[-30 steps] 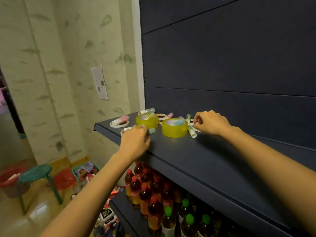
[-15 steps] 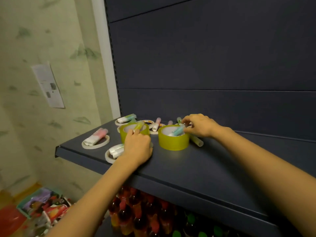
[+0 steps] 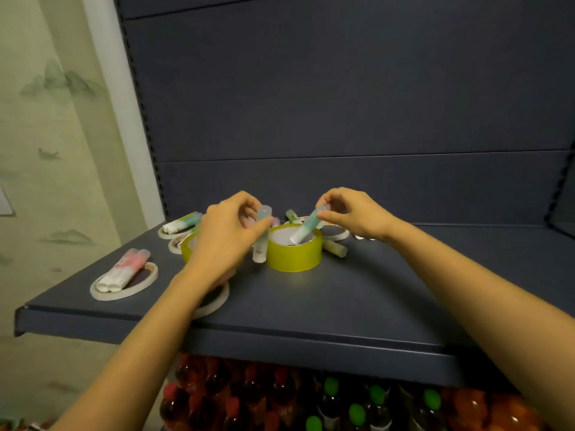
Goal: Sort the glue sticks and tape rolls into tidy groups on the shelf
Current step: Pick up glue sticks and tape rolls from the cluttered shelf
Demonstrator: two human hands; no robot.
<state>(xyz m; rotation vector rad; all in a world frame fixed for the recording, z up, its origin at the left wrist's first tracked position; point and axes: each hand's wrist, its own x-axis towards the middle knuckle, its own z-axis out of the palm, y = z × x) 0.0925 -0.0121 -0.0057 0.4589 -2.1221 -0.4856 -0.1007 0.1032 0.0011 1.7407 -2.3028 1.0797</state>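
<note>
Glue stick (image 3: 306, 227), teal and white, is leaned inside the core of the yellow tape roll (image 3: 294, 255) on the shelf (image 3: 342, 300). Its lower end is down in the hole and its long axis is tilted up and to the right. Its top end is pinched by the right hand (image 3: 354, 213), which is the nearer one. A second glue stick (image 3: 262, 241) is gripped almost upright by the left hand (image 3: 224, 241), just beside the roll's left wall. A pull along the tilt is judged necessary to clear the rim.
</note>
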